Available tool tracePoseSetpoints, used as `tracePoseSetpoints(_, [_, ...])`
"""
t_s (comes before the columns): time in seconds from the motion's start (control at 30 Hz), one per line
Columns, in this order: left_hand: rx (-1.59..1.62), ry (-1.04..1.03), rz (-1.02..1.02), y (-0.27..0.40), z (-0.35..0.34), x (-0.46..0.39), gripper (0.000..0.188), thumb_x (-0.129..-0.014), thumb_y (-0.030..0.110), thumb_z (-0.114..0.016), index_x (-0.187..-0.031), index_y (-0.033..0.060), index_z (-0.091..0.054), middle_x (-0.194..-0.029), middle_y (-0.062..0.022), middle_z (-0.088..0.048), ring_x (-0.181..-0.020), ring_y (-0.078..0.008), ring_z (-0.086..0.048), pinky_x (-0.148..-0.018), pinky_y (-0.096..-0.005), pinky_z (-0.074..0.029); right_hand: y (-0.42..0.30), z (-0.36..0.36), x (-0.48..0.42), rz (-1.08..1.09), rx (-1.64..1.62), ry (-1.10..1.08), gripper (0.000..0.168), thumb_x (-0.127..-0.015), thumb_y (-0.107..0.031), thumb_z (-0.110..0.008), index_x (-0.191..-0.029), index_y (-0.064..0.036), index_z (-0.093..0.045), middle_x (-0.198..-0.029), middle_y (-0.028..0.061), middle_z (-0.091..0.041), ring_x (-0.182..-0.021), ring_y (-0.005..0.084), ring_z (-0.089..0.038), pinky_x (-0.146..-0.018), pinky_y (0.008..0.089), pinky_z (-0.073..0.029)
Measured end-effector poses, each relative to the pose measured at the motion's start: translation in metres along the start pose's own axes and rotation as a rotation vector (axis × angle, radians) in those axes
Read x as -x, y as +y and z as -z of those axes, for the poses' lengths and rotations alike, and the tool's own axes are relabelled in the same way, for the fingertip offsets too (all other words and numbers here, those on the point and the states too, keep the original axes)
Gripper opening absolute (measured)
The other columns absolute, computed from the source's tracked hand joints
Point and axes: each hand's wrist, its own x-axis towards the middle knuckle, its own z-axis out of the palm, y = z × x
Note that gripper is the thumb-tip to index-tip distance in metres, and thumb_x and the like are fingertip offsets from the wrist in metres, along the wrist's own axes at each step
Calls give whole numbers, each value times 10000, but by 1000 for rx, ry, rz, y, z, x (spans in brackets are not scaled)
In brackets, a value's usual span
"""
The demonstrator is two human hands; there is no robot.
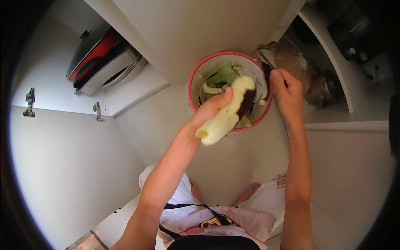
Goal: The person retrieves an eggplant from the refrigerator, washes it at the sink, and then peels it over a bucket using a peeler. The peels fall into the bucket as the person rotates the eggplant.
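My left hand grips a mostly peeled eggplant, its flesh pale with a patch of dark purple skin on the right side. The eggplant is held slantwise above a pink-rimmed bin. In my right hand, at the bin's right rim, is a thin metal tool, perhaps a knife or peeler; its handle is hidden by my fingers. A dark strip of peel hangs beside my right fingertips. Inside the bin lie pale peel strips and a green leafy scrap.
Open cabinets flank me. Pans and lids stand in the left one, whose hinged door extends toward me. On the right are a metal pot, a plastic bag and a shelf panel. My knees frame the tiled floor.
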Motion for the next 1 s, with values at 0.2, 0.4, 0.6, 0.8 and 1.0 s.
tracePoseSetpoints(0.2, [426, 13, -154, 20, 38, -6, 477, -924, 446, -500, -1191, 51, -499, -1057, -137, -587, -877, -261, -594, -709, -373, -515, -3, -23, 13, 87, 267, -39, 274, -877, -250, -621, -830, 15, -571, -722, 100, -542, -599, 212, -476, -558, 323, -388])
tracePoseSetpoints(0.4, [222, -108, -350, 34, 30, 4, 511, -974, 436, -370, -1279, 37, -464, -1259, -208, -511, -876, -256, -610, -696, -357, -537, -11, -29, 20, 45, 328, -6, 221, -855, -200, -632, -897, 16, -609, -790, 134, -590, -660, 281, -558, -601, 363, -426])
tracePoseSetpoints(0.6, [101, -221, -366, 30, 19, 7, 553, -974, 441, -367, -1337, 25, -397, -1263, -158, -520, -863, -233, -625, -668, -305, -524, -19, -31, 28, 71, 301, 42, 215, -847, -156, -633, -955, 29, -622, -833, 150, -595, -704, 294, -579, -640, 360, -450])
tracePoseSetpoints(0.8, [10, -254, -369, 29, 19, 7, 598, -973, 454, -353, -1373, 10, -349, -1314, -188, -475, -862, -244, -605, -662, -313, -487, -25, -31, 31, 40, 209, -91, 217, -847, -141, -633, -983, 28, -630, -837, 138, -594, -701, 253, -572, -628, 329, -441])
tracePoseSetpoints(1.0, [282, -159, -282, 29, 19, 2, 538, -962, 435, -410, -1321, 35, -416, -1234, -214, -515, -901, -279, -588, -714, -345, -501, -28, -31, 33, -103, 8, -30, 214, -896, -192, -591, -929, 19, -609, -711, 93, -541, -617, 189, -524, -579, 310, -418])
